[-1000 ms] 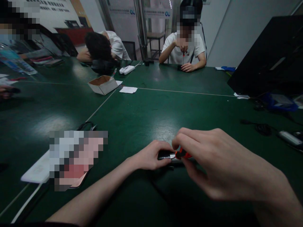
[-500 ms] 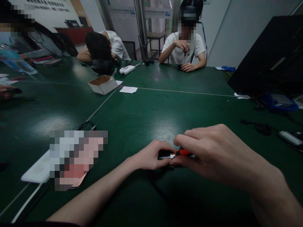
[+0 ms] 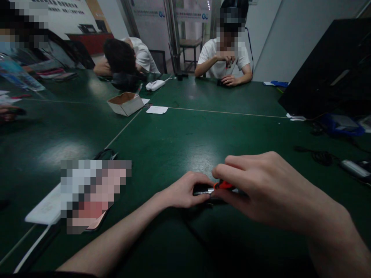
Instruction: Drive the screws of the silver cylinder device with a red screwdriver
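My right hand (image 3: 255, 185) is closed round the red-and-black handle of a screwdriver (image 3: 223, 185), thumb and forefinger pinching it. Just left of it, my left hand (image 3: 187, 189) grips a small dark part with a shiny silver end (image 3: 204, 191) between thumb and fingers. The silver end meets the screwdriver's handle side at the fingertips. Most of the dark part is hidden by my hands, so its kind does not show. Both hands are low over the green table (image 3: 179, 143), close to its surface.
A white power strip (image 3: 43, 210) and a pink phone (image 3: 100, 220) lie to the left. Farther off are an open cardboard box (image 3: 126, 105), a paper slip (image 3: 157, 110) and a large black panel (image 3: 327, 69). A co-worker (image 3: 226, 58) sits opposite; another person (image 3: 127, 58) rests head-down.
My right hand has turned the red-and-black handle slightly, with its fingers shifting a little. My left hand stays in place. The co-worker's raised hand has moved slightly.
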The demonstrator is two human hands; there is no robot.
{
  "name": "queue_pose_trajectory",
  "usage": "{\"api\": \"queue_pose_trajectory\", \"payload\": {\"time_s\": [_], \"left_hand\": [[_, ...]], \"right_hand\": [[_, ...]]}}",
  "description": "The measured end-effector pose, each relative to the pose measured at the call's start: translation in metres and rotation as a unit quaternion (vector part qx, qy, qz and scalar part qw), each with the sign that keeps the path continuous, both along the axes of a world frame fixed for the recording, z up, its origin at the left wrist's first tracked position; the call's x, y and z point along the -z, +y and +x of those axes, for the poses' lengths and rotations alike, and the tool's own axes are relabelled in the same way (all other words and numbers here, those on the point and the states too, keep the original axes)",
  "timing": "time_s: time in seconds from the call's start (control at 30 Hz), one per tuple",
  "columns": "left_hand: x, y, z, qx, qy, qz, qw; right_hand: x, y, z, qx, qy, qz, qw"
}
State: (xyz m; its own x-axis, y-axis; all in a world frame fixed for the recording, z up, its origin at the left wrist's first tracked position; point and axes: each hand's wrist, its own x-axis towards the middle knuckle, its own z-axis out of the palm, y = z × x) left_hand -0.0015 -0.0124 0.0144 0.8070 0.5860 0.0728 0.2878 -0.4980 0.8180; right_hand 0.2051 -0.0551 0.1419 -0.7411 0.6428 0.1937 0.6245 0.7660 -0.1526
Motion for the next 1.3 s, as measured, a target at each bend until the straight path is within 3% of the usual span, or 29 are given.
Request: {"api": "queue_pose_trajectory", "payload": {"time_s": [0.13, 0.33, 0.67, 0.93, 1.17, 1.3], "left_hand": [[0.0006, -0.0002, 0.001, 0.007, -0.016, 0.0, 1.0], [0.0018, 0.0005, 0.0002, 0.001, -0.018, 0.016, 1.0], [0.0042, 0.0025, -0.0017, 0.009, -0.002, 0.004, 1.0], [0.0041, 0.0026, -0.0015, 0.014, -0.018, 0.016, 1.0], [0.0034, 0.0024, -0.0015, 0.008, -0.01, 0.011, 1.0], [0.0031, 0.0021, -0.0011, 0.01, -0.022, 0.004, 1.0]], "right_hand": [[0.0009, 0.0017, -0.0014, 0.002, 0.0, 0.008, 1.0], [-0.0044, 0.0011, -0.0005, -0.02, 0.023, -0.087, 0.996], [0.0021, 0.0018, 0.0011, 0.012, -0.009, 0.006, 1.0], [-0.0031, 0.0012, 0.0003, -0.01, 0.017, -0.08, 0.997], [0.0016, 0.003, 0.0005, 0.004, 0.004, -0.023, 1.0], [-0.0003, 0.0008, 0.0001, 0.0, 0.004, -0.036, 0.999]]}}
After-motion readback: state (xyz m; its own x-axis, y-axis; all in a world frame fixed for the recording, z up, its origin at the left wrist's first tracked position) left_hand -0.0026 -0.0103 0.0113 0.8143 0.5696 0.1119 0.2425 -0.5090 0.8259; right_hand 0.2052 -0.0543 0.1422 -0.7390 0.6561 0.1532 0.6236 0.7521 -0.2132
